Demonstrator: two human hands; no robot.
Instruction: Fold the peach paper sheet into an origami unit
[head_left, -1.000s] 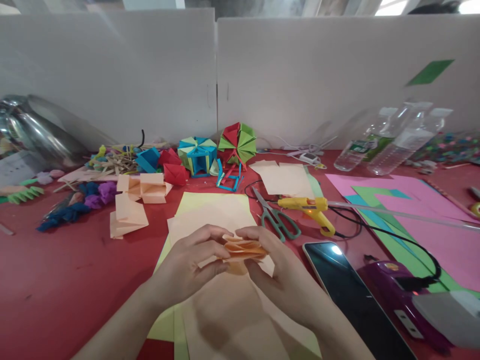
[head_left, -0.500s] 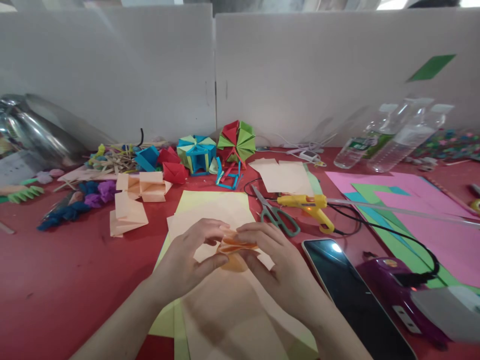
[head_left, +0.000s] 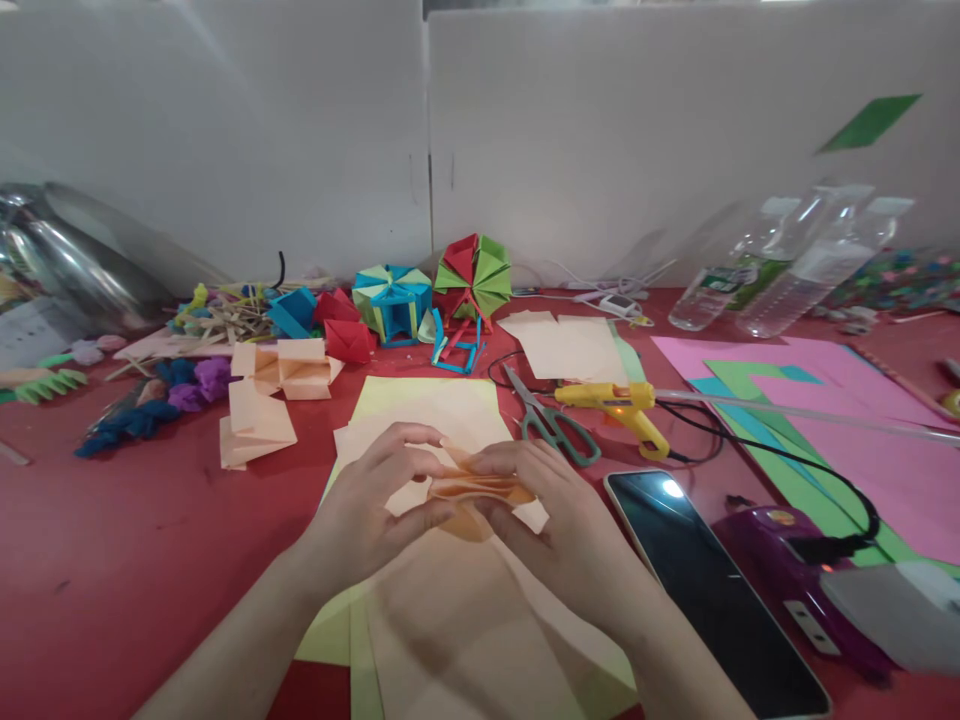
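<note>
My left hand (head_left: 379,505) and my right hand (head_left: 547,520) meet above a stack of peach and pale yellow paper sheets (head_left: 442,620). Both pinch a small folded peach paper piece (head_left: 476,490), held just above the sheets. The left fingers grip its left end, the right fingers its right end. Finished folded peach pieces (head_left: 281,370) lie to the left on the red table (head_left: 120,560).
Green-handled scissors (head_left: 555,425) and a yellow glue gun (head_left: 622,405) lie right of the sheets. A phone (head_left: 705,580) and purple device (head_left: 795,570) sit at the right. Coloured paper models (head_left: 472,280), water bottles (head_left: 780,265) and pink and green sheets (head_left: 840,420) stand further back.
Both hands stay on the folded piece; the fingers have pressed it flatter and shifted slightly. The view has tilted down a little.
</note>
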